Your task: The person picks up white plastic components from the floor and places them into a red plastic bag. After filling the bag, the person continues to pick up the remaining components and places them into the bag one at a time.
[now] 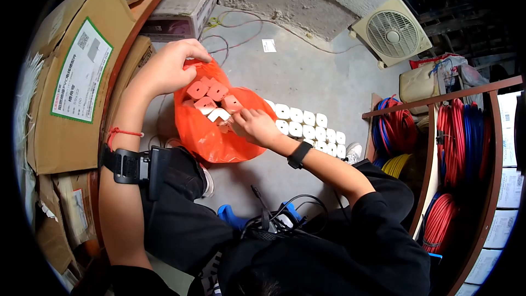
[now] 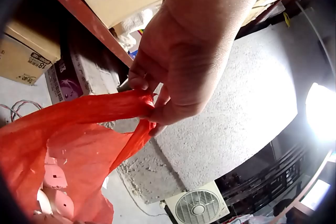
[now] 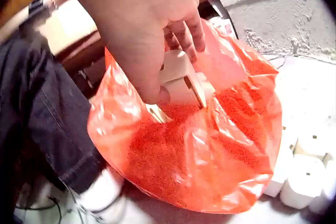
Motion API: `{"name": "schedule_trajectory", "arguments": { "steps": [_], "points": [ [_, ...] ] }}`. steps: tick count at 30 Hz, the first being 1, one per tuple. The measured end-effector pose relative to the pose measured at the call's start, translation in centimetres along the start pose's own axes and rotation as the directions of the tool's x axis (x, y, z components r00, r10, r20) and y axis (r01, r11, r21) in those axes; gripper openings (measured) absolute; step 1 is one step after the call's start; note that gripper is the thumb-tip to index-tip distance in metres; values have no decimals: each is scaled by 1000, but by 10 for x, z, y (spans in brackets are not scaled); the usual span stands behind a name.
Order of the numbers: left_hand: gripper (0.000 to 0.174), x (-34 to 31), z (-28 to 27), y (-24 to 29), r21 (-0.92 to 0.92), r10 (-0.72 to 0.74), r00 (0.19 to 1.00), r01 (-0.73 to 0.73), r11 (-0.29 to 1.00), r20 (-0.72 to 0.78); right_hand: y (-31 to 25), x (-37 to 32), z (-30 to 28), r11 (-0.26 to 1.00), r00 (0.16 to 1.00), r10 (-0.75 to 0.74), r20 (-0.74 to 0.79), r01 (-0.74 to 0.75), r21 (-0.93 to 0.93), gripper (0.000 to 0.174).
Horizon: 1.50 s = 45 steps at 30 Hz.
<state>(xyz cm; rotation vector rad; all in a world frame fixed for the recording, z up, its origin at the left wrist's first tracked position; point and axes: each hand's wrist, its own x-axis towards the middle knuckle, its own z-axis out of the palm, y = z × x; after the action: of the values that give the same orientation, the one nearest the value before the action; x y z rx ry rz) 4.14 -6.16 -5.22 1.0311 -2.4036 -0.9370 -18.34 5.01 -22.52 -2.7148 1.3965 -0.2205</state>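
Care at the mouth matters most, I judge: my left hand [image 1: 170,68] should hold the orange bag [image 1: 219,142] up and wide, so the white box [image 3: 181,79] clears the rim without snagging the thin plastic. My left fingers pinch the bag's top edge, wrist raised above it. My right hand [image 1: 253,125] reaches down into the opening, thumb and fingers curled round that box. The bag sits on the concrete floor [image 1: 307,71], just beside the rows of white boxes [image 1: 307,126].

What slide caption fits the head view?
Left hand lifts the orange bag open; right hand holds a block inside.
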Motion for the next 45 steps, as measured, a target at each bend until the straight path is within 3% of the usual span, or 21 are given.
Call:
{"name": "schedule_trajectory", "arguments": {
  "steps": [1,3,6,10,13,14,17,18,21,22,25,26,29,30,33,36,40,43,44,45],
  "points": [
    [30,-1,-1,-1,10,7,1000,-7,1000,1,0,-3,8,998,983,-33,179,41,-40,45],
    [30,-2,-1,-3,23,16,1000,-16,1000,2,-1,-17,17,985,849,-75,524,146,-96,43],
    [31,-4,0,-2,4,-54,998,53,999,29,-2,-40,21,990,731,-120,671,135,30,40],
    [31,-4,3,-5,25,25,1000,-25,999,1,-1,-40,29,988,867,128,481,-153,12,44],
    [31,-3,3,-2,10,16,1000,-16,1000,-2,-1,-23,18,962,880,264,395,-267,-48,41],
    [31,-3,3,-2,17,26,1000,-26,1000,-5,1,-17,23,956,872,289,396,-283,-74,32],
    [31,-1,3,-3,6,34,999,-34,999,3,0,1,34,884,670,378,638,-465,-35,23],
    [31,0,3,-3,-3,33,999,-33,999,11,-2,-5,37,979,785,203,585,-167,-117,22],
    [31,-2,2,3,-31,-24,998,26,999,59,8,-20,87,922,717,-85,691,320,-218,27],
    [31,-1,3,3,-32,-22,998,24,999,62,7,-22,94,993,745,107,658,-41,-114,25],
    [31,0,4,2,-31,-13,998,15,999,61,20,-30,76,982,624,-114,773,-47,182,24],
    [31,1,4,1,-25,-7,999,8,1000,53,14,-28,68,975,602,-48,797,-146,170,26],
    [32,2,4,1,-15,6,999,-5,1000,36,18,-20,13,930,748,-143,648,-122,346,28],
    [32,2,4,2,-14,7,999,-7,1000,35,16,-15,-6,943,762,-105,640,-127,307,30],
    [32,2,5,4,-17,-3,999,3,1000,40,28,-9,-32,859,911,57,409,-254,445,43],
    [33,3,5,5,-31,-17,999,19,999,50,20,1,-48,919,973,198,116,-225,323,59],
    [33,3,3,3,-10,18,999,-17,1000,48,13,12,-36,905,954,284,94,-299,303,61],
    [32,0,3,2,-4,21,999,-20,1000,27,21,11,-51,892,976,56,208,-143,430,58],
    [32,1,3,0,-12,15,999,-15,1000,29,24,11,-58,876,947,-26,320,-133,463,54],
    [32,2,3,-2,-20,14,999,-14,1000,30,23,8,-69,847,946,-92,312,-90,523,51]
  ]
}}
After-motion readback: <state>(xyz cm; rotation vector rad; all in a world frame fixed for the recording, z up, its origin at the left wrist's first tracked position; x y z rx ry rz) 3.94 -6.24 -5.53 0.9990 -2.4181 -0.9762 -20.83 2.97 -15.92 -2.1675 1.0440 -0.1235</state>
